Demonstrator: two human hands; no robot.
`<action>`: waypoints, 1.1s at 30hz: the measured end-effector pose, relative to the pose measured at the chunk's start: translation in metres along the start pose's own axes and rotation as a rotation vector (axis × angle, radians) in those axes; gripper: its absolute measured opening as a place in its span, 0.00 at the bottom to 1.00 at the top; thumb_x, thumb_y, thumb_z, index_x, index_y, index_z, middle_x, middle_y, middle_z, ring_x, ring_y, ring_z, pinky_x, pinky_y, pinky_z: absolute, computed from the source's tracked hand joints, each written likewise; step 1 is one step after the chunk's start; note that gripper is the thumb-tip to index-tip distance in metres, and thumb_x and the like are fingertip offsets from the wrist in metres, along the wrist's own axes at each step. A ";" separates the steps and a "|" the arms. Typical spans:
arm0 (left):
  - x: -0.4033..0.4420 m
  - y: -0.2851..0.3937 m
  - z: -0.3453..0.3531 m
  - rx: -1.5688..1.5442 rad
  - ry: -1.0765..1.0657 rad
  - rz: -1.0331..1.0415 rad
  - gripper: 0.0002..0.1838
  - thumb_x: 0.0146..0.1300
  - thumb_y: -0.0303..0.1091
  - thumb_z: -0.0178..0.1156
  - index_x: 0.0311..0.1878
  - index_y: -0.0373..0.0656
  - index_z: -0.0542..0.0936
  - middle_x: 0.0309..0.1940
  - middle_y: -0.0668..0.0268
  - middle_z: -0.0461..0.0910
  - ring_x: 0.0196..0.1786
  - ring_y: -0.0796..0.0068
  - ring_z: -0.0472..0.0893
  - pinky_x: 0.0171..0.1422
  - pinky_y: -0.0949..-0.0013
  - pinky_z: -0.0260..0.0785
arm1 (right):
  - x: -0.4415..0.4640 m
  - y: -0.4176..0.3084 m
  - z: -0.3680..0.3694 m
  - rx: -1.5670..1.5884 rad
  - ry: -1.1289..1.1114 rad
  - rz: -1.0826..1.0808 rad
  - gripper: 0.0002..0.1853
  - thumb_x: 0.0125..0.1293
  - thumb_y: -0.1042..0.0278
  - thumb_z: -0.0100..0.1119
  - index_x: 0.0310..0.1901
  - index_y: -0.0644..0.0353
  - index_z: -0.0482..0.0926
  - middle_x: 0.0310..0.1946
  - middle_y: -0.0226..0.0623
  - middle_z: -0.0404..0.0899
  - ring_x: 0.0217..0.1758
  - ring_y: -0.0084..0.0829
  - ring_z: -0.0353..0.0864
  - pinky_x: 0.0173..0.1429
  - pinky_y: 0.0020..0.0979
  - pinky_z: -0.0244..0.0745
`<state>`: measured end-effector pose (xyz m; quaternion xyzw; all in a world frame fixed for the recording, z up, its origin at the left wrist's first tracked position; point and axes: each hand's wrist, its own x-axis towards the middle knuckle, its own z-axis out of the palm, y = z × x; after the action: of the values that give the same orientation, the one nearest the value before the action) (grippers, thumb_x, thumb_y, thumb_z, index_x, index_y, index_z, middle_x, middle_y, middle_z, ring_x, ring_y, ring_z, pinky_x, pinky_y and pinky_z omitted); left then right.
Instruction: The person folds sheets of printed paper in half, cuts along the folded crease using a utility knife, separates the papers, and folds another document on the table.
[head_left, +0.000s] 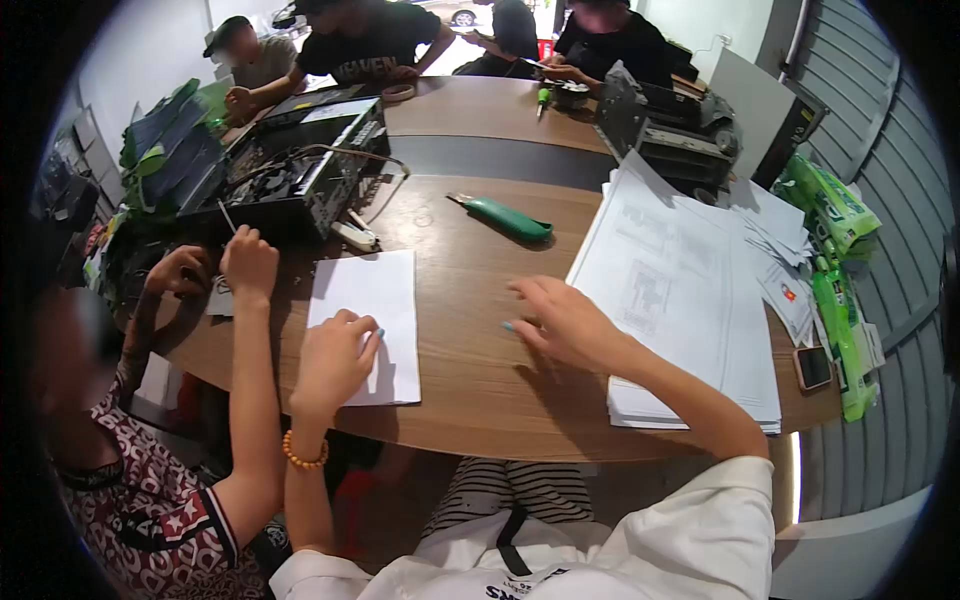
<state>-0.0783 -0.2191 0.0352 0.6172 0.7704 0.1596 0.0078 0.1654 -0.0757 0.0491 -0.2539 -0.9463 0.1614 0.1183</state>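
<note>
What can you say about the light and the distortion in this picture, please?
Head view: wide-lens distortion, with the shutter slats bending and the corners black; head view: glare in the opening at the top; head view: a soft shadow under the right hand on the table, print on the large sheets too faint to read.

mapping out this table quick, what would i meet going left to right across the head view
co-worker's hand with a thin tool → white sheet → green-handled tool → stack of printed sheets → phone
</note>
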 end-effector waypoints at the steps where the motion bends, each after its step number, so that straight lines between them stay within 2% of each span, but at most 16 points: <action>1: 0.005 0.004 -0.006 -0.016 0.000 0.008 0.10 0.59 0.36 0.54 0.36 0.41 0.80 0.37 0.57 0.78 0.35 0.59 0.78 0.44 0.63 0.68 | -0.019 0.007 -0.001 -0.013 -0.005 0.011 0.25 0.58 0.62 0.58 0.51 0.73 0.67 0.44 0.56 0.74 0.43 0.43 0.78 0.50 0.35 0.73; 3: 0.015 0.011 -0.013 0.213 -0.153 0.019 0.12 0.59 0.39 0.53 0.36 0.42 0.80 0.36 0.57 0.78 0.35 0.60 0.78 0.44 0.62 0.68 | -0.051 0.018 0.002 -0.559 0.280 -0.061 0.26 0.56 0.62 0.60 0.51 0.72 0.67 0.47 0.56 0.72 0.43 0.41 0.78 0.51 0.32 0.72; 4: 0.021 0.016 -0.012 0.180 -0.075 0.033 0.13 0.59 0.42 0.53 0.35 0.44 0.81 0.31 0.58 0.78 0.37 0.59 0.77 0.46 0.58 0.64 | -0.061 0.024 0.006 -0.569 0.273 -0.059 0.26 0.56 0.62 0.60 0.51 0.72 0.67 0.47 0.56 0.72 0.43 0.41 0.78 0.51 0.32 0.72; 7: 0.047 0.045 -0.011 -0.019 0.200 0.236 0.14 0.60 0.41 0.53 0.34 0.41 0.81 0.31 0.56 0.78 0.39 0.60 0.77 0.46 0.61 0.65 | -0.080 0.038 0.014 -0.612 0.313 -0.005 0.16 0.56 0.66 0.58 0.39 0.70 0.70 0.36 0.48 0.74 0.43 0.39 0.77 0.46 0.35 0.72; 9: 0.065 0.070 -0.018 -0.193 0.128 0.306 0.15 0.59 0.41 0.53 0.36 0.39 0.80 0.32 0.56 0.79 0.37 0.58 0.78 0.43 0.61 0.67 | -0.084 0.039 0.011 -0.695 0.115 -0.055 0.08 0.52 0.74 0.56 0.33 0.67 0.70 0.29 0.42 0.75 0.33 0.33 0.79 0.34 0.28 0.75; 10: 0.075 0.079 -0.018 -0.190 0.126 0.308 0.15 0.59 0.41 0.53 0.36 0.39 0.80 0.32 0.56 0.79 0.37 0.58 0.78 0.43 0.61 0.67 | -0.084 0.035 0.005 -0.693 0.117 -0.052 0.08 0.52 0.74 0.56 0.33 0.67 0.70 0.29 0.42 0.75 0.33 0.33 0.79 0.34 0.28 0.75; 13: 0.105 0.093 -0.006 -0.429 -0.058 0.366 0.18 0.60 0.43 0.52 0.38 0.36 0.79 0.33 0.55 0.80 0.37 0.59 0.79 0.41 0.60 0.69 | -0.087 0.016 -0.022 -0.552 0.061 0.102 0.10 0.55 0.76 0.57 0.39 0.69 0.72 0.27 0.42 0.78 0.27 0.33 0.79 0.25 0.27 0.73; 15: 0.123 0.094 0.008 -0.681 -0.383 0.295 0.24 0.62 0.48 0.50 0.45 0.32 0.76 0.39 0.53 0.79 0.41 0.62 0.79 0.45 0.62 0.70 | -0.089 0.009 -0.033 -0.502 0.344 -0.051 0.06 0.47 0.80 0.54 0.30 0.64 0.70 0.17 0.34 0.71 0.17 0.28 0.75 0.20 0.26 0.70; 16: 0.127 0.095 0.015 -0.683 -0.377 0.297 0.24 0.62 0.48 0.50 0.45 0.32 0.76 0.39 0.53 0.79 0.41 0.62 0.79 0.45 0.62 0.70 | -0.090 0.004 -0.037 -0.474 0.390 -0.100 0.08 0.47 0.79 0.54 0.32 0.64 0.72 0.16 0.34 0.71 0.17 0.29 0.75 0.19 0.28 0.69; 18: 0.134 0.097 0.030 -1.176 -0.675 0.035 0.30 0.63 0.53 0.48 0.53 0.31 0.70 0.45 0.52 0.77 0.47 0.63 0.78 0.51 0.64 0.70 | -0.095 -0.016 -0.044 -0.428 0.372 -0.146 0.09 0.47 0.79 0.54 0.33 0.64 0.73 0.16 0.34 0.71 0.17 0.30 0.74 0.19 0.28 0.68; 21: 0.144 0.102 0.048 -1.469 -0.867 -0.195 0.33 0.62 0.53 0.50 0.55 0.28 0.66 0.44 0.50 0.76 0.45 0.64 0.78 0.53 0.66 0.70 | -0.101 -0.057 -0.047 -0.255 0.325 -0.320 0.10 0.48 0.78 0.54 0.35 0.66 0.74 0.19 0.34 0.72 0.19 0.29 0.74 0.21 0.28 0.69; 22: 0.142 0.107 0.052 -1.536 -0.760 -0.252 0.31 0.62 0.52 0.50 0.52 0.28 0.68 0.42 0.52 0.76 0.45 0.67 0.78 0.50 0.68 0.72 | -0.103 -0.072 -0.043 -0.205 0.328 -0.375 0.10 0.48 0.77 0.54 0.35 0.67 0.74 0.21 0.35 0.73 0.21 0.29 0.75 0.24 0.27 0.72; 25: 0.144 0.094 0.051 -1.469 -0.773 -0.186 0.26 0.63 0.47 0.50 0.51 0.29 0.69 0.42 0.57 0.76 0.44 0.71 0.78 0.45 0.70 0.73 | -0.111 -0.103 -0.044 -0.012 0.249 -0.541 0.11 0.49 0.76 0.55 0.37 0.69 0.75 0.28 0.39 0.76 0.28 0.29 0.79 0.34 0.25 0.77; 26: 0.153 0.081 0.071 -1.531 -0.790 -0.141 0.21 0.63 0.39 0.50 0.53 0.33 0.68 0.43 0.61 0.75 0.43 0.74 0.77 0.42 0.70 0.73 | -0.114 -0.109 -0.049 0.106 0.160 -0.532 0.11 0.51 0.76 0.55 0.38 0.68 0.78 0.31 0.40 0.80 0.31 0.31 0.82 0.37 0.27 0.80; 30: 0.145 0.057 0.065 -1.711 -0.581 -0.057 0.23 0.60 0.30 0.51 0.59 0.39 0.63 0.48 0.62 0.72 0.47 0.74 0.75 0.48 0.68 0.71 | -0.098 -0.093 -0.068 0.093 0.008 -0.490 0.13 0.53 0.75 0.51 0.42 0.67 0.73 0.27 0.39 0.75 0.29 0.34 0.79 0.31 0.29 0.76; 33: 0.131 0.050 0.048 -1.782 -0.525 -0.020 0.21 0.61 0.27 0.45 0.59 0.37 0.64 0.46 0.64 0.74 0.48 0.73 0.76 0.54 0.67 0.68 | -0.061 -0.059 -0.079 0.029 0.105 -0.318 0.07 0.54 0.75 0.55 0.35 0.60 0.72 0.29 0.37 0.76 0.28 0.36 0.78 0.30 0.33 0.74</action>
<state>-0.0526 -0.0734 0.0268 0.3930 0.3421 0.5475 0.6548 0.2148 -0.1362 0.1349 -0.1072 -0.9646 0.1410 0.1952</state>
